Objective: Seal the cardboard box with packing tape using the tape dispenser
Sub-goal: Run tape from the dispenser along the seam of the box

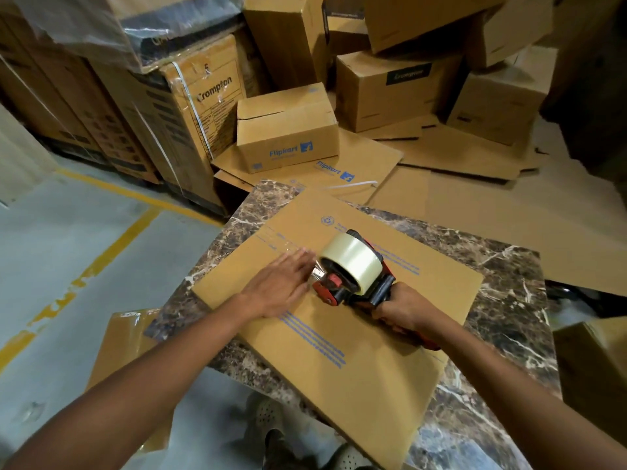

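Showing blue "Flipkart" print, a small carton (287,130) stands on the floor behind the bench (502,300), and the big carton (210,96) beside it says "Crompton". The flat cardboard box (356,368) lies on the bench; its blue print is too small to read. The left hand (278,286) presses flat on the box with straight fingers, just beside the tape dispenser (351,262). The right hand (403,310) grasps the dispenser's handle.

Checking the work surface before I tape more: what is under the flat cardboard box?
A brown marble-patterned tabletop shows around the cardboard box, which lies flat on it. Whatever is directly beneath the box is covered.
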A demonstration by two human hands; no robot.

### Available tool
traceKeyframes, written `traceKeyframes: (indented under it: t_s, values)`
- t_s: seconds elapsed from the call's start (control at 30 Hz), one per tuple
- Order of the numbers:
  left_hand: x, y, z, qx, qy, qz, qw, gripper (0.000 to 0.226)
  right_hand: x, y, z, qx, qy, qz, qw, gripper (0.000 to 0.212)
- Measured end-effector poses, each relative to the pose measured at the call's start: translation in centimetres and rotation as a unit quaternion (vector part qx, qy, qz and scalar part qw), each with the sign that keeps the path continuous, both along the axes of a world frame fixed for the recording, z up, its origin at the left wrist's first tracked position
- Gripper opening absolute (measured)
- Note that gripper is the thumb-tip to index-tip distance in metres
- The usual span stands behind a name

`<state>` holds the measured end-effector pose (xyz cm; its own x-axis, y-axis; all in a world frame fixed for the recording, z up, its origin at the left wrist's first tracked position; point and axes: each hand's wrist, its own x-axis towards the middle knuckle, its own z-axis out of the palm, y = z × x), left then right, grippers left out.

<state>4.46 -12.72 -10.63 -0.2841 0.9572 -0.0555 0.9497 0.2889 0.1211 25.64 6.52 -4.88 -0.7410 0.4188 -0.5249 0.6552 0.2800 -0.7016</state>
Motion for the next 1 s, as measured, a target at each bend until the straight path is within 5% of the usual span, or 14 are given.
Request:
traceKeyframes:
  t_s: [0.53,1.0]
  values:
    - [-3.6,0.3,0.3,-0.014,-0.012,-0.015,1.000,0.058,-4.4,-0.7,0.9,0.010,-0.009,-0.015,1.000,0.010]
    - [-1.7,0.6,0.5,-0.036,0.023,0.016,0.999,0.067,2.8,1.1,0.3,0.022,-0.006,-0.010,1.000,0.007]
